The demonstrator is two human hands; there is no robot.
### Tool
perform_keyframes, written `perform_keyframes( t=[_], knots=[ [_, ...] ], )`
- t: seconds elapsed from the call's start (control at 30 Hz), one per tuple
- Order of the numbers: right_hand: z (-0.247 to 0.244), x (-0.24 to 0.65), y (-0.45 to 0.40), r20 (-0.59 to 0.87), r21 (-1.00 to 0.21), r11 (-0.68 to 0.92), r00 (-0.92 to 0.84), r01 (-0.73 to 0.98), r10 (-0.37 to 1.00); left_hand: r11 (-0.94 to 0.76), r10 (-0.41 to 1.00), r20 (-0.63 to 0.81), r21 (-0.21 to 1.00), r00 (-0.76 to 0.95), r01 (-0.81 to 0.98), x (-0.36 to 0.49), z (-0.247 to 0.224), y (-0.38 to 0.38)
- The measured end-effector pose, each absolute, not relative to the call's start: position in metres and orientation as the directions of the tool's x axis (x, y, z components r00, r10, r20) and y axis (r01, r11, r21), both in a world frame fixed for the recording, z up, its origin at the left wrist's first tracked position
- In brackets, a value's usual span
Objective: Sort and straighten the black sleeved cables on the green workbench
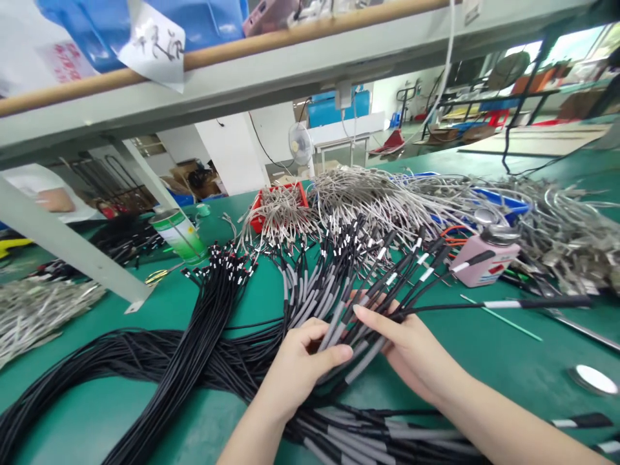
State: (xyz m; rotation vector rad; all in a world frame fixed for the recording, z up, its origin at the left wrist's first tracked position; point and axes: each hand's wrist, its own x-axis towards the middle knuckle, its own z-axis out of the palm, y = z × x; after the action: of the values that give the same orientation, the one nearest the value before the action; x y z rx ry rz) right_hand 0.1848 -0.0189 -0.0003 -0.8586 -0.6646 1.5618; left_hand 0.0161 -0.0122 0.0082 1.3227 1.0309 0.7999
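Note:
My left hand [310, 358] is closed around a bundle of black cables [339, 323] with grey sleeves, its thumb lying across them. On the right side of the same bundle, my right hand [402, 336] grips several cables between thumb and fingers. The cable ends carry white labels and black tips and fan out up and to the right. Behind my hands lie more grey-sleeved cables [310, 290]. Another thick bundle of black cables [203, 329] stretches to the left, and a sleeved bundle [358, 439] lies below my wrists.
A pink bottle [484, 258] stands right of the cables. White cables [372, 200] pile up behind, some in a red bin [278, 203]. A green-and-white can [179, 236] and scissors [163, 274] are at left. A shelf [271, 64] spans overhead. A person's arm [55, 199] shows far left.

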Motion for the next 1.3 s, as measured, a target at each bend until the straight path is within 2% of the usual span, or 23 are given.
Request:
perform_keyframes(
  t=[0.17, 0.4, 0.63, 0.83, 1.03, 1.3],
  knots=[
    [0.0006, 0.1881, -0.0180, -0.156, -0.791, -0.165, -0.068, -0.589, 0.986, 0.058, 0.916, -0.110, 0.988, 0.386, 0.144, 0.0163, 0.0107, -0.0141],
    [-0.0009, 0.1861, -0.0186, -0.149, -0.794, -0.153, -0.056, -0.589, 0.987, 0.104, 0.950, -0.112, 0.994, 0.291, 0.042, 0.0210, 0.0117, -0.0166],
    [0.0009, 0.1879, -0.0196, -0.173, -0.814, -0.104, 0.067, -0.572, 0.983, 0.136, 0.973, -0.131, 0.991, 0.191, -0.013, 0.0219, 0.0099, -0.0152],
    [0.0028, 0.1892, -0.0211, -0.121, -0.794, -0.088, 0.013, -0.602, 0.993, 0.136, 0.984, -0.128, 0.989, 0.120, -0.056, 0.0211, 0.0097, -0.0132],
    [0.0053, 0.1885, -0.0227, -0.084, -0.777, -0.074, -0.014, -0.626, 0.996, 0.164, 0.974, -0.149, 0.984, 0.172, -0.073, 0.0211, 0.0123, -0.0132],
    [0.0050, 0.1879, -0.0224, -0.074, -0.813, -0.037, 0.039, -0.582, 0.997, 0.211, 0.947, -0.181, 0.974, 0.264, -0.089, 0.0203, 0.0119, -0.0129]
  ],
)
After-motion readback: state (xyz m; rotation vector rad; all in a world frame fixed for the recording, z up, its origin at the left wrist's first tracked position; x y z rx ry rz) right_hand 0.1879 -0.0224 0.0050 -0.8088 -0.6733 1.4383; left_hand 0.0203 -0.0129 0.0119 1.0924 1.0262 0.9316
